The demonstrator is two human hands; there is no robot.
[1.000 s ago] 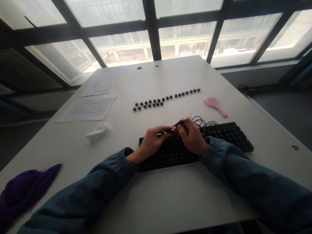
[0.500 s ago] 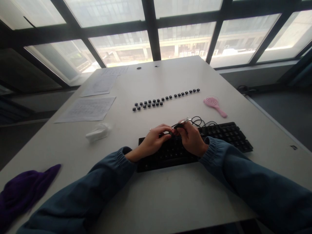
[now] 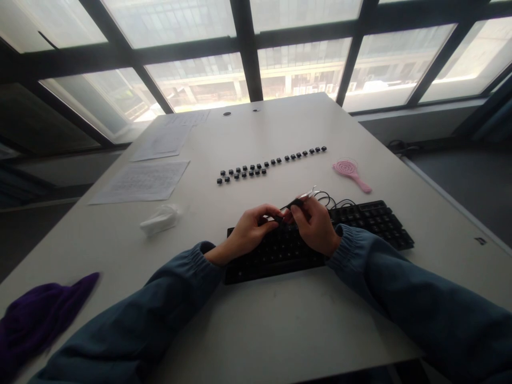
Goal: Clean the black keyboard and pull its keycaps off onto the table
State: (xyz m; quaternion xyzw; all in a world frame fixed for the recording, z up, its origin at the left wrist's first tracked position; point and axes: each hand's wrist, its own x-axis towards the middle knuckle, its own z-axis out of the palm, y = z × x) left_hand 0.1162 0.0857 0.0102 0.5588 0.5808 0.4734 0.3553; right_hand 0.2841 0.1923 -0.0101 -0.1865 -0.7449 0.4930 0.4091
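Over a black keyboard (image 3: 276,261), my two hands are close together. My right hand (image 3: 314,224) is closed round a small tool (image 3: 296,203) with a black body and thin, shiny wire-like prongs pointing up to the right. It looks like a keycap puller. The fingers and thumb of my left hand (image 3: 256,226) pinch a small dark piece (image 3: 277,218) at the tool's left end; its exact shape is mostly hidden. Beyond the hands, black keycaps (image 3: 266,165) stand in a long slanting row, with a shorter row in front.
A pink hairbrush (image 3: 352,173) lies right of the keycaps, behind the keyboard and its coiled black cable (image 3: 326,198). To the left are printed papers (image 3: 140,181), a crumpled clear plastic bag (image 3: 160,220) and a purple cloth item (image 3: 44,309). Windows border the far table edge.
The tool in my right hand has turned slightly, its shiny prongs now reaching further up and right. My hands stay at nearly the same place over the keyboard.
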